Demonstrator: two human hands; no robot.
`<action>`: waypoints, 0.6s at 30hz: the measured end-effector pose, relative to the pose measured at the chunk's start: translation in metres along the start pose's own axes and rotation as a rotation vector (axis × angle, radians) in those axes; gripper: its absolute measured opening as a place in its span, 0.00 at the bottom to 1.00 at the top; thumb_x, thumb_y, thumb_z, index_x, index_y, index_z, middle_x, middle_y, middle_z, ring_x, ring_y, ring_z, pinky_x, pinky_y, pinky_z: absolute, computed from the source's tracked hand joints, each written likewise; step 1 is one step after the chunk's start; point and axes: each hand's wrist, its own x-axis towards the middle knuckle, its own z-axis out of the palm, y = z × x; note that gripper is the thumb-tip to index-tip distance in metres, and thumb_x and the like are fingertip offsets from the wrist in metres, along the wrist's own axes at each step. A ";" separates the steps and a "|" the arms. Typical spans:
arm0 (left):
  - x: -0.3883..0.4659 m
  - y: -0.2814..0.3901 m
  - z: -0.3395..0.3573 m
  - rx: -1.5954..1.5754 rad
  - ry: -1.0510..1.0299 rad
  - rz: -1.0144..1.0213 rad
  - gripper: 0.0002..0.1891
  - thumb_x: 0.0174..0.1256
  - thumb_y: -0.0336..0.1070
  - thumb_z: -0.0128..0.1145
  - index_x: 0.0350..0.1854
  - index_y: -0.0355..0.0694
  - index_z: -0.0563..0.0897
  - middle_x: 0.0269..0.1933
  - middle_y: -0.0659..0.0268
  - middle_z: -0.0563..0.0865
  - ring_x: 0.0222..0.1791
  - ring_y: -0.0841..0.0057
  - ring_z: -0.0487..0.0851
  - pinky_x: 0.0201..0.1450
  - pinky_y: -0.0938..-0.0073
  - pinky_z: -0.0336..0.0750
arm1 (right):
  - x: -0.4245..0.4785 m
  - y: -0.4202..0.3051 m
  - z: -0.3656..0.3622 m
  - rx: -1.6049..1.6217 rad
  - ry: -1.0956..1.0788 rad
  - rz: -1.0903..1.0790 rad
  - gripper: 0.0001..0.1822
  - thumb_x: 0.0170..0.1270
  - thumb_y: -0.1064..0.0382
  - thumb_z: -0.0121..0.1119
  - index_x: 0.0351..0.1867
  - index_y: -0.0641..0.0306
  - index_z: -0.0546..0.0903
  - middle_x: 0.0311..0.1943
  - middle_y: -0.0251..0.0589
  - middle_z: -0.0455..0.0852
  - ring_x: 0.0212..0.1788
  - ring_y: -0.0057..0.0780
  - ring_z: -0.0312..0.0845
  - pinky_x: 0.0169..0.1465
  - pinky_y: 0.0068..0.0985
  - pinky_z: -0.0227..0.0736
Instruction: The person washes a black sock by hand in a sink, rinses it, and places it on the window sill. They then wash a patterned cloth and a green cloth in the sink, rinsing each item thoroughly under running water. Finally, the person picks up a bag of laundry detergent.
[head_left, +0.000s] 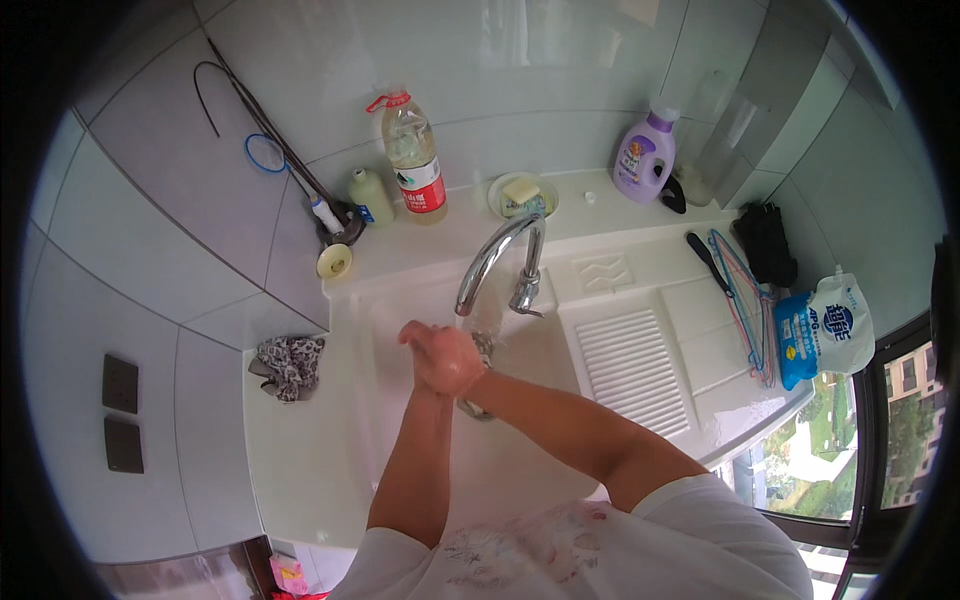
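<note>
My left hand (421, 341) and my right hand (455, 365) are pressed together over the basin of a white sink (517, 457), below and left of the spout of a chrome faucet (491, 259). Both look wet, and no object shows between them. They overlap, so the finger positions are partly hidden. Water appears to splash in the basin just beyond my right wrist. A greyish item (475, 410) lies on the basin floor under my right wrist; too little shows to name it.
Behind the faucet are a soap dish (555, 196), a large plastic bottle (416, 161) and a purple detergent bottle (643, 161). A patterned cloth (291, 366) lies on the left ledge. Right of the ribbed washboard (631, 371) lie clothes hangers (742, 300) and a blue-white refill pouch (825, 330).
</note>
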 end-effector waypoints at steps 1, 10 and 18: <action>-0.005 0.005 -0.001 0.006 -0.023 0.019 0.12 0.71 0.40 0.45 0.48 0.39 0.75 0.35 0.69 0.79 0.38 0.78 0.80 0.39 0.72 0.74 | -0.002 -0.007 -0.002 -0.024 -0.056 -0.031 0.08 0.64 0.60 0.48 0.43 0.53 0.75 0.24 0.50 0.78 0.34 0.51 0.76 0.40 0.39 0.70; -0.023 0.039 -0.003 0.064 -0.207 0.246 0.11 0.71 0.42 0.51 0.43 0.39 0.74 0.36 0.70 0.78 0.39 0.76 0.77 0.50 0.69 0.71 | 0.027 0.081 -0.030 0.533 -0.150 0.211 0.16 0.58 0.55 0.61 0.40 0.64 0.82 0.33 0.41 0.85 0.37 0.29 0.79 0.44 0.29 0.72; -0.008 0.046 -0.037 0.491 0.076 0.627 0.09 0.69 0.40 0.55 0.43 0.41 0.78 0.37 0.72 0.77 0.42 0.80 0.76 0.51 0.74 0.69 | 0.012 0.100 -0.061 0.444 -0.454 0.223 0.16 0.57 0.54 0.64 0.41 0.61 0.82 0.36 0.43 0.85 0.39 0.29 0.79 0.47 0.26 0.71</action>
